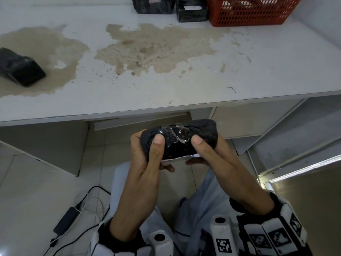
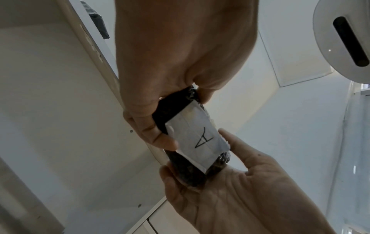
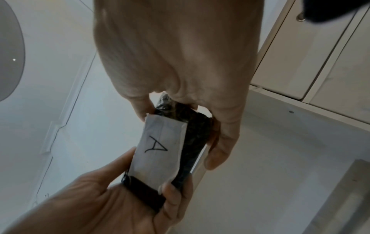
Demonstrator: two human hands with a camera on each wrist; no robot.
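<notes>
A black wrapped package (image 1: 177, 139) with clear tape across its top hangs in front of me, below the table's front edge. My left hand (image 1: 153, 156) grips its left end, thumb on top and fingers curled underneath. My right hand (image 1: 206, 150) grips the right end the same way. A white paper label (image 2: 198, 142) marked with a handwritten "A" is stuck to the package's underside. In the left wrist view the left hand (image 2: 160, 114) and right hand (image 2: 230, 182) hold opposite ends. The label (image 3: 160, 150) also shows in the right wrist view, between the right hand (image 3: 200, 110) and left hand (image 3: 140, 190).
The white table (image 1: 166, 93) has large brown stains. On its left lies another black package (image 1: 20, 69). Two more black packages (image 1: 153, 4) and a red basket (image 1: 249, 13) stand at the back. A power adapter with cables (image 1: 66, 222) lies on the floor.
</notes>
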